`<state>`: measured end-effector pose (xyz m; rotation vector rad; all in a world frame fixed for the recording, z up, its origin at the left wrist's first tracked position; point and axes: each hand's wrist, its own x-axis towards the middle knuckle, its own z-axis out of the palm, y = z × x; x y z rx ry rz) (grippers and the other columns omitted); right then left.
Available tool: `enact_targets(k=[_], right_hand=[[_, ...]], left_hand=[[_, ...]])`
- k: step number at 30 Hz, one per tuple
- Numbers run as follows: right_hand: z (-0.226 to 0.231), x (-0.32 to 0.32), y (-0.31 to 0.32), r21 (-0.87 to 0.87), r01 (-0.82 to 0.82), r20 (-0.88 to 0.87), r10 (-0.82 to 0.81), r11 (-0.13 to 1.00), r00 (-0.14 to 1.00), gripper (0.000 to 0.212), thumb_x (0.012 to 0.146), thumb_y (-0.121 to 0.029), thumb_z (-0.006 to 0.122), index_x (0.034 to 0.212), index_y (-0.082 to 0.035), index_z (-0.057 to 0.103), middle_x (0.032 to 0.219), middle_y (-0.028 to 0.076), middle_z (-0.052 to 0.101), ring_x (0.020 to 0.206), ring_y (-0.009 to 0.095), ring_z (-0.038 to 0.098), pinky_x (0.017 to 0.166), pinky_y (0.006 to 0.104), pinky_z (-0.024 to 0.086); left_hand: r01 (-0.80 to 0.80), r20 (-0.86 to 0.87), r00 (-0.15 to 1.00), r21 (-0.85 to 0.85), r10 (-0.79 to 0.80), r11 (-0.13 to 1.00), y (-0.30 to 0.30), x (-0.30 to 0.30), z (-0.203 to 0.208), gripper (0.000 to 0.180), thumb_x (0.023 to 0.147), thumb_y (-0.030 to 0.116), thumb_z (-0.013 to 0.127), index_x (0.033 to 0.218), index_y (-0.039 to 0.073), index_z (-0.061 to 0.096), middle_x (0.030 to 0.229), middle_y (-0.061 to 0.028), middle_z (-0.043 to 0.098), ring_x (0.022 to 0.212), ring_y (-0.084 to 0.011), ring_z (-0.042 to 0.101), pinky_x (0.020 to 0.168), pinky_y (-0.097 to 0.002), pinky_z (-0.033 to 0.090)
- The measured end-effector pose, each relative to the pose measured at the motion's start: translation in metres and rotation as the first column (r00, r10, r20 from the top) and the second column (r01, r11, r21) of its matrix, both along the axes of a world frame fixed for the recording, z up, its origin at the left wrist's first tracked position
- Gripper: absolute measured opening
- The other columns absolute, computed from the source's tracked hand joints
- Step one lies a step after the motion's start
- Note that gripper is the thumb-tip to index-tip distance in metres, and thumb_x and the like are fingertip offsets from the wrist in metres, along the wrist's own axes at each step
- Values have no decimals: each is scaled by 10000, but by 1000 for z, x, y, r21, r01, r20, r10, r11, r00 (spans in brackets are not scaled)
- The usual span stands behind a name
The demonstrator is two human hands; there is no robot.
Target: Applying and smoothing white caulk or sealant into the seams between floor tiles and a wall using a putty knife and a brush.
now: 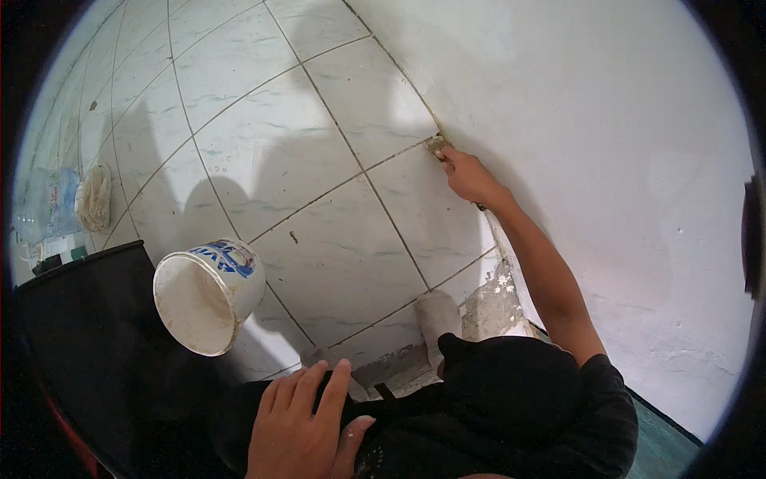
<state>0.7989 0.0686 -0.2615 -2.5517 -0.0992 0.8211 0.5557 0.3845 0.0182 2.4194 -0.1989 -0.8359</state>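
Note:
My right hand point(471, 180) is closed round a putty knife point(436, 144), reaching out to the seam where the tiled floor point(399, 184) meets the white wall point(638, 160). The blade's tip is at a grout line by the wall, and a dark end of the handle sticks out behind the fist. My left hand point(303, 423) lies flat on my dark-clothed leg, fingers spread, holding nothing; pale smudges mark its thumb. To its left a white bucket point(251, 275) with blue print is tilted toward me, its inside smeared.
Along the far left lie a clear plastic bottle point(49, 203) and a dirty whitish bundle point(94, 198). A black surface point(88, 319) fills the lower left. Rough, crumbling plaster point(491, 303) borders the wall near my knee. Small bits of debris point(294, 237) dot the tiles.

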Motion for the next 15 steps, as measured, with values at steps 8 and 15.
enact_targets(k=[8, 15], right_hand=[[7, 5, -9, 3, -42, -73, 42, 999, 996, 384, 1056, -189, 512, 1409, -43, 552, 1064, 206, 701, 777, 296, 663, 750, 427, 536], [9, 10, -4, 3, 3, -112, -3, 1000, 994, 393, 1049, -200, 530, 1411, -56, 574, 1261, 219, 680, 1144, 334, 648, 980, 417, 491]], left_hand=[[-1, 5, 1000, -17, 1, 1000, -3, -1, 1, 550, 986, 270, 636, 1454, 15, 499, 1334, -225, 594, 1214, -423, 557, 1045, -495, 432], [1, 11, 1000, 5, -1, 1000, 0, -1, 0, 551, 985, 264, 637, 1455, 12, 501, 1333, -224, 595, 1211, -422, 556, 1047, -493, 430]])
